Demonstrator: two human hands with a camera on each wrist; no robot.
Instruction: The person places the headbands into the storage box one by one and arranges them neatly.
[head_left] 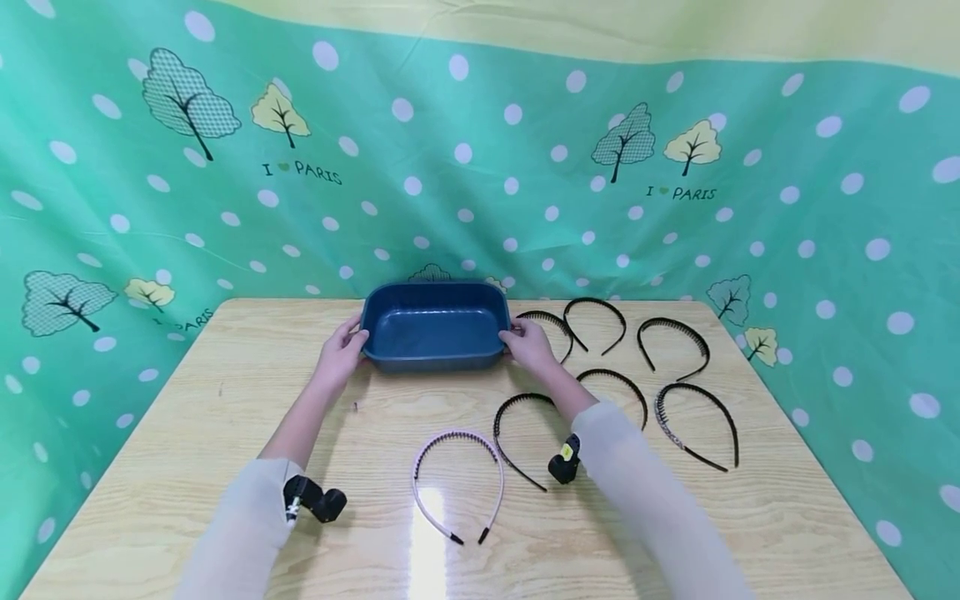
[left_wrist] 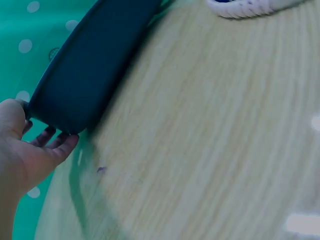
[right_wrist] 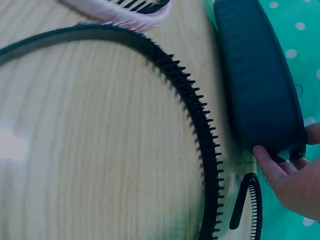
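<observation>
A dark blue rectangular basin (head_left: pixel 435 363) is at the far edge of the wooden table, its hollow facing up and toward me with nothing inside. My left hand (head_left: pixel 341 350) grips its left end, thumb at the rim and fingers beneath, as the left wrist view shows. At the opposite end my right hand (head_left: pixel 528 343) holds it the same way, fingers under the wall (right_wrist: pixel 260 85). A pink headband (head_left: pixel 458 435) lies in front of the basin. Beside it is a black toothed headband (head_left: pixel 498 425), partly hidden behind my right forearm.
Several black headbands lie on the right side of the table (head_left: pixel 187 433), among them one with a patterned side (head_left: pixel 667 427) and one (head_left: pixel 672 322) near the far right corner. A green dotted curtain (head_left: pixel 465 200) hangs behind the table. A tiny dark speck (head_left: pixel 356 407) lies left of centre.
</observation>
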